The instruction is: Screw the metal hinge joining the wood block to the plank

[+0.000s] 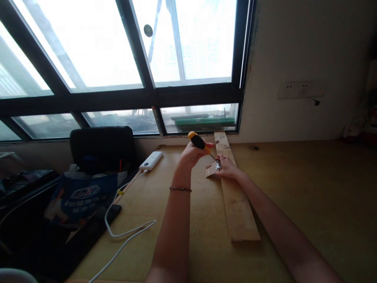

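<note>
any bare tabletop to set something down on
Widest: yellowish tabletop right of the right forearm, toward the pale wall. Smaller: between the white rectangular power bank and the left forearm. Crowded: far half of the long pale wooden plank, with the left hand, yellow-and-black screwdriver, right hand and silver metal hinge.

Hidden, cropped and unresolved details.
The metal fitting (pixel 218 165) is partly covered by the right hand (pixel 228 168); whether it is gripped or merely pressed cannot be determined. The tip of the screwdriver (pixel 198 141) is too small to be resolved. Both forearms (pixel 178 224) and the white cable (pixel 140 229) are cut off by the lower edge, and the lettering on the blue bag (pixel 67 188) is blurred.
</note>
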### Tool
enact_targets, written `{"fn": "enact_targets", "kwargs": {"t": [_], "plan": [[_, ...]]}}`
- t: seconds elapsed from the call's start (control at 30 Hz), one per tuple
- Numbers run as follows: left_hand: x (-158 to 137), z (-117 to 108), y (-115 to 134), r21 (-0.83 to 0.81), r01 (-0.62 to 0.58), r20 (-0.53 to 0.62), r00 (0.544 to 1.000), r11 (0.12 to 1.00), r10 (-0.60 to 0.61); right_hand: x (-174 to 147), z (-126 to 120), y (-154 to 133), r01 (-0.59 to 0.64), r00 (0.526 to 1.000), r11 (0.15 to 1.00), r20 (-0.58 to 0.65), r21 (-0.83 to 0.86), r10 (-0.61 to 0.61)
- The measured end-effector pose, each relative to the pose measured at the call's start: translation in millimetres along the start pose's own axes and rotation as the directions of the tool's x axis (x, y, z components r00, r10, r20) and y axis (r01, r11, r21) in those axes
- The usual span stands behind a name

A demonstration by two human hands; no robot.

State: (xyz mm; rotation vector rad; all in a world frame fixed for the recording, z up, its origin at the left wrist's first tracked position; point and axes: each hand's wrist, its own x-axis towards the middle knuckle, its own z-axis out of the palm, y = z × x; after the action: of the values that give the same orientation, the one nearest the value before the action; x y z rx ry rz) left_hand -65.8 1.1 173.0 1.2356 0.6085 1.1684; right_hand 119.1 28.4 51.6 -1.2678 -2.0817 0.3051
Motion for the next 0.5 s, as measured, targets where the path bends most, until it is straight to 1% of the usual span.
{"fn": "enact_targets", "kwargs": {"t": [0.03,0.1,0.17,0.23,0.33,0.5], "plan": [[0.3,0.1,-0.4,0.01,0.007,-0.012,1.0,1.0,-0.007,0.3,-2.5,2.5,0.004,1.0,0.999,0.018,0.052,-0.005],[1.0,0.7,-1.3,0.03,0.017,-0.043,0.999,0.999,-0.015,0.9,-9.2,10.8,-0.004,0.998,0.977,0.062,0.215,-0.01],[2.1,1.7,-2.4,0.05,0.026,-0.077,0.997,0.998,-0.022,1.0,-16.7,20.9,-0.03,0.995,0.926,0.1,0.377,-0.009],[3.6,3.2,-3.8,0.063,0.034,-0.106,0.994,0.997,-0.027,0.3,-22.5,29.4,-0.056,0.994,0.885,0.11,0.462,0.005],[5.9,6.7,-6.7,0.074,0.039,-0.126,0.992,0.997,-0.029,-1.6,-25.4,35.0,-0.072,0.996,0.882,0.081,0.465,0.038],[9.0,12.3,-13.3,0.081,0.044,-0.124,0.992,0.996,-0.034,-2.8,-22.0,35.5,-0.073,0.997,0.895,0.047,0.44,0.058]]}}
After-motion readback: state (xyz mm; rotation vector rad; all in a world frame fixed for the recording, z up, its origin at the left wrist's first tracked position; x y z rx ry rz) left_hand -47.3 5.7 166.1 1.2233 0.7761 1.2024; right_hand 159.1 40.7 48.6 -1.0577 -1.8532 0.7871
